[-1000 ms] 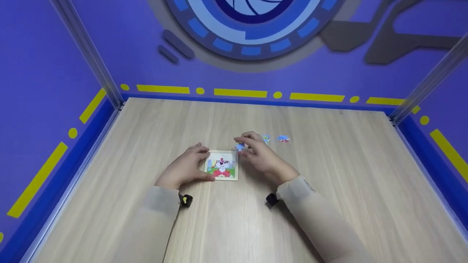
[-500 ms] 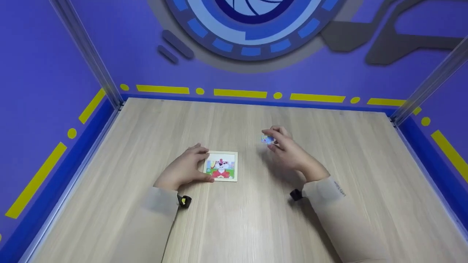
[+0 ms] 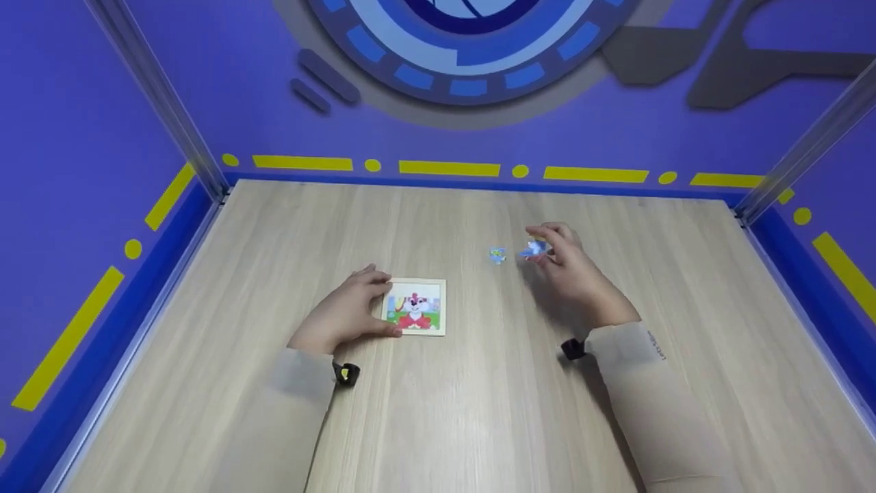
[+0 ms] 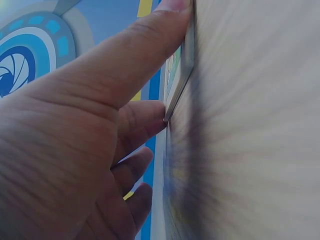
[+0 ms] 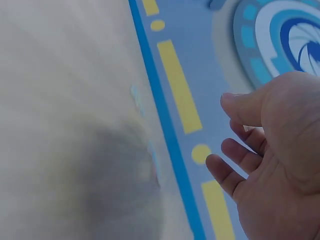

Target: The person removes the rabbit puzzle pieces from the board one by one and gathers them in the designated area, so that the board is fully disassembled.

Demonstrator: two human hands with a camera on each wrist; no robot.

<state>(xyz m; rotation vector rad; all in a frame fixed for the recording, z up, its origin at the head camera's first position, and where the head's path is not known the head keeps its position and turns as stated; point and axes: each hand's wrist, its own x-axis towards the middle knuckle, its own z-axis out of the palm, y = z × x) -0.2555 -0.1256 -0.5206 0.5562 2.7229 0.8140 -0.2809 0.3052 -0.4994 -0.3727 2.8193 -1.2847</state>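
Observation:
A small square jigsaw board (image 3: 414, 332) with a pale frame lies on the table. It shows a cartoon animal in red, with a bare white strip along its top. My left hand (image 3: 345, 311) holds its left side, thumb at the near edge and index finger at the far corner. To the right, my right hand (image 3: 578, 270) pinches a blue jigsaw piece (image 3: 538, 244), mostly hidden by the fingers. Directly below it a blue and red jigsaw piece (image 3: 528, 254) lies on the table. Another jigsaw piece (image 3: 497, 255), blue and green, lies to its left.
The wooden table (image 3: 445, 424) is enclosed by blue panels with yellow dashes along their lower edge. Metal posts (image 3: 161, 96) stand at the back corners. Both wrists carry small black cameras (image 3: 348, 374).
My right hand has moved right and away from the board, past the blue and green piece to the blue and red one, still pinching its piece. My left hand stays on the board.

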